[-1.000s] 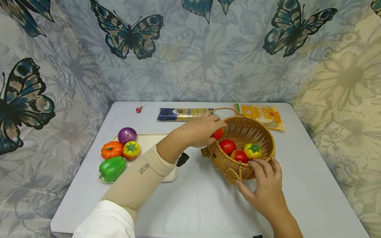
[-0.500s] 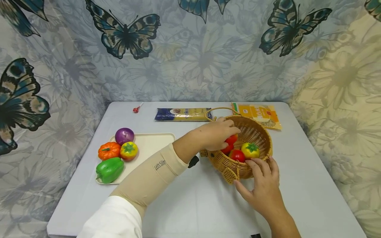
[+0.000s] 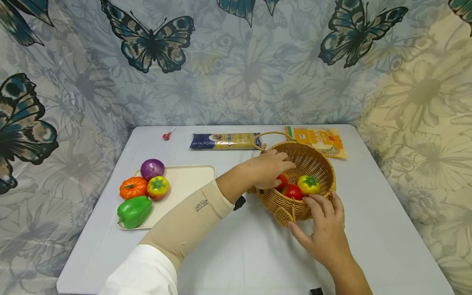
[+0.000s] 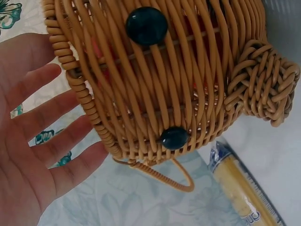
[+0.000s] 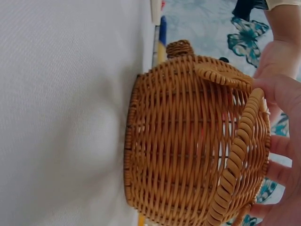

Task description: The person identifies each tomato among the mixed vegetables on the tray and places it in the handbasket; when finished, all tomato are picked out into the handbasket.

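A brown wicker basket (image 3: 268,203) stands right of the table's middle. Inside lie a red tomato (image 3: 292,191), a yellow tomato (image 3: 309,185) with a green top, and more red partly covered by my left hand (image 3: 271,168). That hand is over the basket's left rim; the left wrist view shows its fingers spread, nearly straight, with nothing in the palm. At the near rim, my right hand (image 3: 326,233) holds the basket, fingers over the edge. Its thumb touches the woven ear near the lowered wicker handle (image 5: 235,160) in the right wrist view.
On the left, a cream tray (image 3: 189,176) bears a purple onion (image 3: 152,169), an orange pumpkin (image 3: 133,188), a yellow-red tomato (image 3: 158,187) and a green pepper (image 3: 134,212). Behind are a lollipop (image 3: 167,135), a blue-yellow pasta pack (image 3: 221,141) and an orange bag (image 3: 318,141).
My left hand has moved right over the basket and let go of a red tomato inside it. My right hand stays at the near rim.
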### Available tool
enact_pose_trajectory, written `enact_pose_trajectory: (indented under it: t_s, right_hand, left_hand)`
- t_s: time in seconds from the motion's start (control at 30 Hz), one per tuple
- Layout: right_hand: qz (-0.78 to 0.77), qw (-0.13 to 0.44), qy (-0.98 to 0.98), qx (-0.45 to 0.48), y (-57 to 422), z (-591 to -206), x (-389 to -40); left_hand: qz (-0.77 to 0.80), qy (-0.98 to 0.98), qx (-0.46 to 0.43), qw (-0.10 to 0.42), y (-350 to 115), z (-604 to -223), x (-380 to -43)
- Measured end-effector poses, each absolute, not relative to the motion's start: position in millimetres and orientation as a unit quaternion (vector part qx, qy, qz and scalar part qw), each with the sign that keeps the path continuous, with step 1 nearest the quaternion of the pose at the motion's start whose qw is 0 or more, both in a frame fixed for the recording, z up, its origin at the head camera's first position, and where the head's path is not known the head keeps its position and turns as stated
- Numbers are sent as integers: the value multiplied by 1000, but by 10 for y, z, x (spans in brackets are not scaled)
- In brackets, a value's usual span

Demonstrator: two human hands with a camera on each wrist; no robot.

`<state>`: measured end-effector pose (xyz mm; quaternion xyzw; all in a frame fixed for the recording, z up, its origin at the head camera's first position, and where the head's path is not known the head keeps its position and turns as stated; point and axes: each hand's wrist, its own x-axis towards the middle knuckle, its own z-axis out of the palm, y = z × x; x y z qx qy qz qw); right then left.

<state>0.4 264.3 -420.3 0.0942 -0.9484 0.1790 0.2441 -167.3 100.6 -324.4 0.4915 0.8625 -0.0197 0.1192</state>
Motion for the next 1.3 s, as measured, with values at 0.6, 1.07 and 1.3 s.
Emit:
enact_pose_trajectory:
  t_s: [0.6,1.07,1.3]
  right_hand:
    - [189,272,-937,111,2630,-4214,-27]
    - [197,286,-931,115,2620,-4210,-39]
    - [191,264,-940,106,2628,-4224,-42]
  left_hand:
    - [48,884,458,85,507,-3167,-1682]
    - [62,931,342,107,-198,-3360,-1842]
    - [70,948,292,109,-701,-3490,-1894]
